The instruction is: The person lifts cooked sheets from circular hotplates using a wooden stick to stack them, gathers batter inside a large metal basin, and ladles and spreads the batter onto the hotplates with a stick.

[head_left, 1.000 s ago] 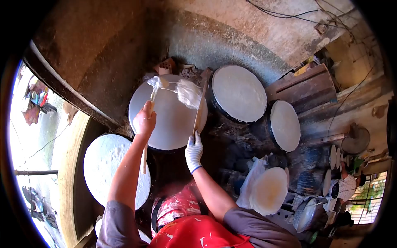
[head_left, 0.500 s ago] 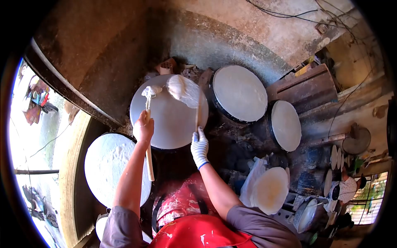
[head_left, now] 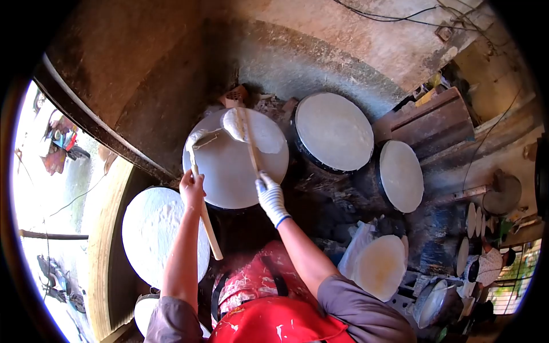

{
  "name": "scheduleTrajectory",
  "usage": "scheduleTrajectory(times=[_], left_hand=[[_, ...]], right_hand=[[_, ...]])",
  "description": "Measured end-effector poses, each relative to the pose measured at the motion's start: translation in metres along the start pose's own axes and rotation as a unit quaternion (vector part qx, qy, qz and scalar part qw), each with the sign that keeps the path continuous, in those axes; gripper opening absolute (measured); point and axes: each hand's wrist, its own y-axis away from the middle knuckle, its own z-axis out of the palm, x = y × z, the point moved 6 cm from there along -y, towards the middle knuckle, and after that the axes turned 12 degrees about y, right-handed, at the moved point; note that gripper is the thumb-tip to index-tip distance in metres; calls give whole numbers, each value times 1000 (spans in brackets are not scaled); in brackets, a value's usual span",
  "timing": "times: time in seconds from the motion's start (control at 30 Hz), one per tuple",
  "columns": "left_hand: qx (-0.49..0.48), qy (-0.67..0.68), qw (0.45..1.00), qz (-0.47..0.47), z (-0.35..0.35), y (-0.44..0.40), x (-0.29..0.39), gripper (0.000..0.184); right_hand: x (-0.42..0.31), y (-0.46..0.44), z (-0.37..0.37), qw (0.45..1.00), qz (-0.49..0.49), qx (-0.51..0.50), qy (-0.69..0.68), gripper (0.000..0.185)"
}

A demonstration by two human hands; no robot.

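My bare left hand point(head_left: 193, 187) is closed round a wooden-handled tool point(head_left: 210, 231). The tool's far end, coated in white paste, is over the left part of a large round white surface point(head_left: 229, 177). In my gloved right hand point(head_left: 271, 197) is a long flat wooden stick point(head_left: 250, 140), which reaches over the same surface. A lump of white paste point(head_left: 233, 124) sits against the stick's left side near its far end. Thin white material point(head_left: 271, 137) lies to the right of the stick. A thin strand shows between the tool's tip and the lump.
A paste-covered round surface point(head_left: 157, 234) is at lower left. Two round white tops point(head_left: 334, 131) point(head_left: 401, 176) stand to the right. A stained round disc point(head_left: 380, 267) rests on plastic at lower right. Another person point(head_left: 490, 266) is at far right. Bricks point(head_left: 234, 96) lie by the wall.
The stick has swung left across the round surface, with the paste lump now against it. My left hand and its tool have shifted left and down. The right hand stays closed on the stick.
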Motion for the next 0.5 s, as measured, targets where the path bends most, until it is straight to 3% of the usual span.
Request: scheduleTrajectory(times=[0.1,0.2,0.27,0.33,0.4,0.43,0.5], left_hand=[[12,44,999,-5,3,4,-1,31],[16,43,999,-4,5,8,-1,31],[45,-54,997,31,8,18,10,29],[50,-195,979,43,13,22,8,28],[97,-340,924,143,24,31,13,31],[95,-330,934,96,28,35,14,33],[108,-337,931,87,35,41,18,31]], right_hand=[[-13,-2,24,998,-45,-40,-27,35],[-3,-8,-12,999,-50,-8,-3,35],[46,-31,-30,997,4,70,-31,34],[45,-40,-37,999,2,39,-3,33],[25,-42,-22,997,-34,-63,38,33],[17,-40,-11,995,-64,-71,-10,33],[7,-38,9,988,-83,-115,-54,32]])
